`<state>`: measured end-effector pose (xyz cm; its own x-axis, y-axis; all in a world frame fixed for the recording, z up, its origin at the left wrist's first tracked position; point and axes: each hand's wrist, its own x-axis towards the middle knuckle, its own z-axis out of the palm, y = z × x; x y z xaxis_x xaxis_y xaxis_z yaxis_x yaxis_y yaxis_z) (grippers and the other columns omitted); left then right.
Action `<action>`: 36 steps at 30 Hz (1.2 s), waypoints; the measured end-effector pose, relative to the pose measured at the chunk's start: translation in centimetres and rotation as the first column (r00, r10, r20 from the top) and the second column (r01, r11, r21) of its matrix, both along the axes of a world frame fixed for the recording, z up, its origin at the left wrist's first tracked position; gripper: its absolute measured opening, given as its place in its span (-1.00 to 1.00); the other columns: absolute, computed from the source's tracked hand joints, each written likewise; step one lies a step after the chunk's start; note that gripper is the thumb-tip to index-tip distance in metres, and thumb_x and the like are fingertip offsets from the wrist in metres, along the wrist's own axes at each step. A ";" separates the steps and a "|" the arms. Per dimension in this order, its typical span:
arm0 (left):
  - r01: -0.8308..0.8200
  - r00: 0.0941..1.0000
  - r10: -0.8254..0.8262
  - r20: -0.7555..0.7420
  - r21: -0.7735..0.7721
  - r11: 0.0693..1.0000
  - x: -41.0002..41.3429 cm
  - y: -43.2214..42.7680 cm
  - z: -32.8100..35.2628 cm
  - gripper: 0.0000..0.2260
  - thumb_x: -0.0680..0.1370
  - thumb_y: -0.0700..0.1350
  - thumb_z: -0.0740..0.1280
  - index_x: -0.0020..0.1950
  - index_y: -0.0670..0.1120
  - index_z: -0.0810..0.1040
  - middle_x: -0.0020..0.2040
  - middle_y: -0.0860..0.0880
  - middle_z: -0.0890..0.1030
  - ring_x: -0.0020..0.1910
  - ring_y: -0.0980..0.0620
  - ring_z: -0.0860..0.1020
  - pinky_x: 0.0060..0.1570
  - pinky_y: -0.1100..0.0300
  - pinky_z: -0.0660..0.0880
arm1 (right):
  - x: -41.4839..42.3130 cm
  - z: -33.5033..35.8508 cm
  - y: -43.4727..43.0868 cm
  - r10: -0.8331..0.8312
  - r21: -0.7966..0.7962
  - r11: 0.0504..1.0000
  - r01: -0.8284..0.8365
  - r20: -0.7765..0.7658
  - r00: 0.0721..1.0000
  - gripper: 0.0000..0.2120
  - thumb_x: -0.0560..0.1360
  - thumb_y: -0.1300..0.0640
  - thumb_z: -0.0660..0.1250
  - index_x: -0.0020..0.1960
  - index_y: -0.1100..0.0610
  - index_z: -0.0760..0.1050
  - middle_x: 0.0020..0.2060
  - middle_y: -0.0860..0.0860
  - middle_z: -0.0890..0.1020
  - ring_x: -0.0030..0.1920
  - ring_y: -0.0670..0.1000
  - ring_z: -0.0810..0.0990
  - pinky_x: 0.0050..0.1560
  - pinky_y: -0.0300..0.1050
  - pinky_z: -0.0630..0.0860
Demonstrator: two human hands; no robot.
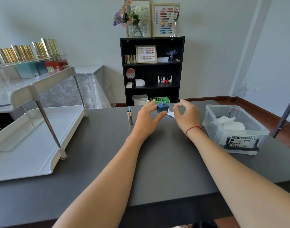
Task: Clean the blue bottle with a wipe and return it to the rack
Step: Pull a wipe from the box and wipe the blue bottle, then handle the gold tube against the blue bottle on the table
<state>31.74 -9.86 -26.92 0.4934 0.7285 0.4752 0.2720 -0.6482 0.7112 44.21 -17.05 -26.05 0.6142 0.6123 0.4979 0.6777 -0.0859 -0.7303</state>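
Note:
The blue bottle (162,108) is a small square glass bottle with its cap off, at the far middle of the dark table (157,162). My left hand (147,117) grips it between thumb and fingers. Its gold cap (129,117) stands upside down to the left, brush pointing up. A small white wipe (170,113) lies just right of the bottle. My right hand (187,112) is blurred, its thumb and forefinger curled into a ring whose tips meet on the wipe's edge. The white two-tier rack (42,140) stands at the left, with gold-capped bottles (24,52) on its top tier.
A clear plastic box (236,129) holding white wipes sits at the table's right. Beyond the table stands a black shelf unit (151,71) with small bottles and a mirror. A dark stand leg (285,116) crosses the right edge.

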 end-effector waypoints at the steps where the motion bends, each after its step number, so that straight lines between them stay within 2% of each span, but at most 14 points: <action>1: 0.005 1.000 -0.005 0.005 -0.003 1.000 -0.1 -0.2 0.0 -0.61 0.53 0.00 0.34 0.35 -0.03 0.48 0.48 -0.02 0.32 0.53 0.03 0.11 0.46 0.03 0.04 | -0.2 0.2 -0.5 0.074 -0.003 0.997 -0.074 -0.004 0.997 -0.80 0.55 0.15 0.25 0.09 0.15 0.60 0.36 0.09 0.46 0.41 0.07 0.36 0.37 -0.06 0.28; 3: 0.012 1.000 -0.012 0.024 -0.002 1.000 -0.4 -0.9 0.2 -0.61 0.53 0.01 0.34 0.34 -0.03 0.48 0.48 -0.02 0.33 0.52 0.04 0.11 0.46 0.03 0.05 | -0.7 0.9 -1.9 0.223 -0.036 0.974 -0.223 -0.015 0.975 -0.73 0.57 0.15 0.22 0.23 0.12 0.53 0.41 0.06 0.40 0.45 0.03 0.30 0.39 -0.10 0.23; 5: 0.025 0.998 -0.024 0.052 -0.012 1.000 -0.7 -2.0 0.7 -0.61 0.52 0.02 0.34 0.34 -0.01 0.49 0.47 -0.02 0.34 0.52 0.04 0.12 0.43 0.11 0.05 | -1.1 1.7 -3.3 0.307 -0.078 0.948 -0.309 -0.035 0.951 -0.69 0.57 0.11 0.23 0.30 0.07 0.48 0.41 0.02 0.40 0.44 0.01 0.31 0.31 -0.20 0.21; 8: 0.065 0.997 -0.063 0.053 -0.027 0.998 -1.5 -3.6 1.4 -0.64 0.53 0.02 0.34 0.32 0.04 0.51 0.46 -0.02 0.36 0.52 0.05 0.14 0.44 0.11 0.05 | -1.3 2.5 -5.2 0.338 -0.122 0.932 -0.341 -0.052 0.940 -0.67 0.56 0.04 0.24 0.31 0.03 0.47 0.42 -0.02 0.39 0.44 0.01 0.31 0.25 -0.20 0.19; 11: 0.094 0.996 -0.094 -0.002 -0.029 0.995 -3.0 -5.0 1.7 -0.69 0.54 0.01 0.33 0.29 0.07 0.52 0.47 -0.07 0.34 0.53 0.02 0.12 0.49 -0.02 0.07 | -2.0 3.2 -6.7 0.369 -0.145 0.915 -0.376 -0.069 0.927 -0.69 0.57 0.04 0.24 0.30 0.00 0.48 0.44 -0.01 0.35 0.45 0.01 0.28 0.30 -0.15 0.18; 14: 0.101 0.993 -0.105 -0.048 -0.067 0.993 -4.3 -6.2 1.4 -0.68 0.54 0.00 0.33 0.29 0.05 0.52 0.48 -0.10 0.30 0.53 -0.01 0.10 0.49 -0.03 0.07 | -3.3 3.5 -7.3 0.423 -0.182 0.886 -0.427 -0.064 0.904 -0.70 0.57 0.09 0.23 0.29 0.04 0.49 0.45 0.04 0.34 0.46 0.03 0.26 0.39 -0.09 0.17; 18: 0.056 0.997 -0.062 -0.046 -0.119 0.991 -5.4 -7.0 0.5 -0.65 0.54 0.00 0.32 0.33 0.03 0.49 0.48 -0.06 0.32 0.53 0.00 0.12 0.46 0.01 0.05 | -4.7 2.8 -7.0 0.424 -0.318 0.849 -0.422 -0.067 0.903 -0.63 0.60 0.06 0.18 0.38 0.08 0.38 0.48 0.03 0.27 0.47 0.09 0.24 0.45 0.03 0.17; 21: 0.024 0.997 -0.033 -0.067 -0.137 0.990 -5.8 -7.2 0.5 -0.64 0.56 -0.01 0.30 0.35 0.02 0.46 0.49 -0.05 0.30 0.53 -0.01 0.10 0.47 0.01 0.03 | -5.3 2.0 -6.9 0.414 -0.334 0.845 -0.417 -0.084 0.906 -0.64 0.61 0.08 0.14 0.39 0.09 0.37 0.44 0.05 0.34 0.44 0.11 0.30 0.42 -0.02 0.20; 25: -0.014 0.966 -0.005 -0.258 -0.073 0.997 -5.6 -6.9 0.5 -0.65 0.61 -0.04 0.21 0.39 -0.07 0.42 0.50 -0.09 0.26 0.54 -0.06 0.05 0.47 0.03 0.05 | -5.3 0.8 -6.1 0.345 -0.385 0.857 -0.342 -0.064 0.936 -0.66 0.59 -0.01 0.15 0.34 -0.03 0.42 0.37 0.04 0.44 0.35 0.16 0.40 0.39 0.12 0.31; 29: -0.077 0.913 0.049 -0.406 -0.053 0.996 -5.4 -6.3 0.5 -0.70 0.62 -0.08 0.14 0.25 -0.21 0.47 0.27 -0.18 0.44 0.40 -0.17 0.28 0.37 -0.04 0.29 | -5.3 -0.2 -4.9 0.300 -0.435 0.852 -0.292 -0.052 0.953 -0.65 0.59 -0.04 0.14 0.34 -0.02 0.41 0.35 0.07 0.45 0.36 0.14 0.39 0.41 0.20 0.24; 31: -0.096 0.893 0.073 -0.443 -0.030 0.995 -5.5 -6.1 0.3 -0.68 0.62 -0.07 0.15 0.28 -0.22 0.46 0.28 -0.18 0.44 0.38 -0.17 0.29 0.35 -0.01 0.31 | -5.5 -0.3 -4.7 0.288 -0.442 0.853 -0.276 -0.041 0.957 -0.65 0.59 -0.05 0.12 0.34 -0.03 0.41 0.33 0.06 0.47 0.35 0.12 0.40 0.40 0.21 0.24; 33: -0.125 0.907 0.107 -0.408 -0.019 0.992 -6.0 -6.3 0.3 -0.62 0.61 -0.04 0.18 0.39 -0.17 0.39 0.46 -0.13 0.31 0.49 -0.14 0.17 0.44 0.01 0.18 | -5.5 -0.4 -4.5 0.285 -0.453 0.849 -0.271 -0.039 0.958 -0.65 0.59 -0.06 0.11 0.33 -0.03 0.41 0.31 0.06 0.49 0.34 0.12 0.41 0.40 0.20 0.24; 34: -0.160 0.927 0.148 -0.344 -0.007 0.987 -6.3 -6.4 0.4 -0.59 0.60 -0.03 0.21 0.41 -0.15 0.38 0.50 -0.10 0.27 0.50 -0.09 0.18 0.45 0.02 0.16 | -5.5 -0.3 -4.5 0.282 -0.454 0.850 -0.269 -0.040 0.959 -0.66 0.59 -0.05 0.11 0.32 -0.04 0.42 0.30 0.06 0.49 0.33 0.12 0.41 0.40 0.19 0.23; 36: -0.252 0.951 0.258 -0.170 0.056 0.966 -7.3 -6.4 0.8 -0.60 0.56 -0.01 0.27 0.37 -0.12 0.44 0.47 -0.06 0.34 0.43 -0.05 0.32 0.42 0.05 0.24 | -5.5 -0.1 -4.4 0.267 -0.452 0.854 -0.256 -0.041 0.963 -0.68 0.59 -0.03 0.10 0.31 -0.04 0.43 0.28 0.06 0.51 0.33 0.12 0.41 0.41 0.17 0.20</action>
<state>24.45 -16.24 -26.13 0.3712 0.8259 0.4244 0.5492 -0.5638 0.6169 38.70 -21.43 -26.19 0.3916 0.9091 0.1417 0.7375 -0.2181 -0.6392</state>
